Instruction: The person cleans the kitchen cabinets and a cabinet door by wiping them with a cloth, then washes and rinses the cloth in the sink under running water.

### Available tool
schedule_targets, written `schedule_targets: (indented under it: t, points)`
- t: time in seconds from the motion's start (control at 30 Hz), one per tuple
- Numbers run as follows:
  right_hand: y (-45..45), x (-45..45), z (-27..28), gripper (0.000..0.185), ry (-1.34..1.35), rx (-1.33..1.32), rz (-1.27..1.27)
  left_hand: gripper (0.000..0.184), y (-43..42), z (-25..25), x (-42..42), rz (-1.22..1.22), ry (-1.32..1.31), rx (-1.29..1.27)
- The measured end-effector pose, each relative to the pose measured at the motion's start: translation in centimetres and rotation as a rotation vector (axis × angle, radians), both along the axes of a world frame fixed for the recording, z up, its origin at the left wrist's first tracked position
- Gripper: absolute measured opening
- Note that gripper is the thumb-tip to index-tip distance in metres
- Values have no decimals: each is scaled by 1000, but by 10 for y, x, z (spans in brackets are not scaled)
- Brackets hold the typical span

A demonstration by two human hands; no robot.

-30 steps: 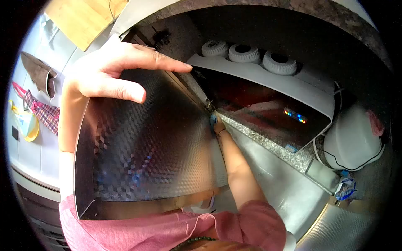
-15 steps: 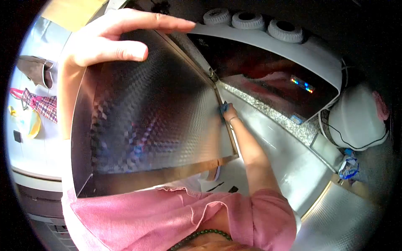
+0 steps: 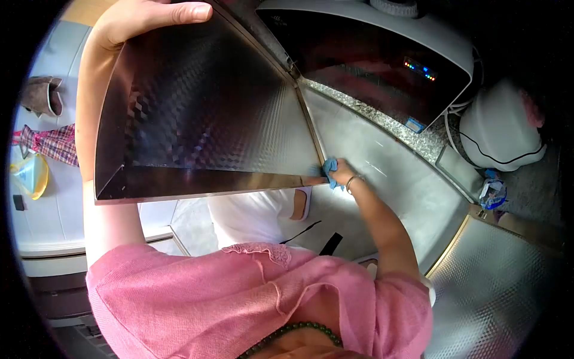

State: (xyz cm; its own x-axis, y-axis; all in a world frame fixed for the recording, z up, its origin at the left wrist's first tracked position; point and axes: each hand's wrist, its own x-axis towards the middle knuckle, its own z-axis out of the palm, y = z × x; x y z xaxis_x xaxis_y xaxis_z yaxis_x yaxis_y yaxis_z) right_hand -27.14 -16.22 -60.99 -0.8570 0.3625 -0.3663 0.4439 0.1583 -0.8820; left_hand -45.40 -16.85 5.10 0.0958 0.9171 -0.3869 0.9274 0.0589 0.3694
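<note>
One patterned metal door (image 3: 209,107), lower edge running left-right, stands beside a dark-fronted appliance (image 3: 371,54), contents hidden. The left hand (image 3: 137,19) overlaps the door's top; whether clamped, I cannot tell. The right hand (image 3: 343,173) clamps a blue cloth (image 3: 330,167), longest up-down in view, at the lower right corner.

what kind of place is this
Probably a home kitchen, though I can't be certain: there's an open cabinet door, a dark-fronted appliance with small coloured lights beyond it, and a checked cloth hanging against a pale tiled wall.
</note>
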Motion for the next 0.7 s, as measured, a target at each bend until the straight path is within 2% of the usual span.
schedule_targets:
  t: [0.1, 0.13, 0.23, 0.33, 0.43, 0.5, 0.53, 0.57, 0.67, 0.7]
  points:
    - [43, -1, 62, 26, -107, 112, -72, 72, 3, -4, 6, 8, -78, 8]
    - [51, -9, 66, 34, -58, 127, -157, 73, 2, -3, 21, -61, 29, 25]
    - [75, -50, 73, 35, 38, 198, -221, 90, 6, -11, 6, 42, -4, 56]
    - [86, -98, 104, 37, 85, 196, -336, 89, 8, -7, 10, 41, 4, 4]
    - [93, -169, 96, 47, 110, 231, -230, 89, 9, -5, 5, 17, 18, -21]
    - [88, -211, 95, 46, 187, 113, -181, 81, 5, -10, -1, -26, -63, 59]
    - [83, -236, 79, 49, 288, -179, -229, 84, 7, -7, -1, -63, -1, 21]
    - [82, -279, 34, 43, 433, -331, -240, 85, 8, -4, -1, -90, 34, 10]
    - [82, -282, 48, 31, 323, -25, -145, 87, 8, -2, -5, -130, 94, 2]
    - [72, -282, 37, 25, 433, 40, -279, 87, 8, -2, -6, -135, 90, 1]
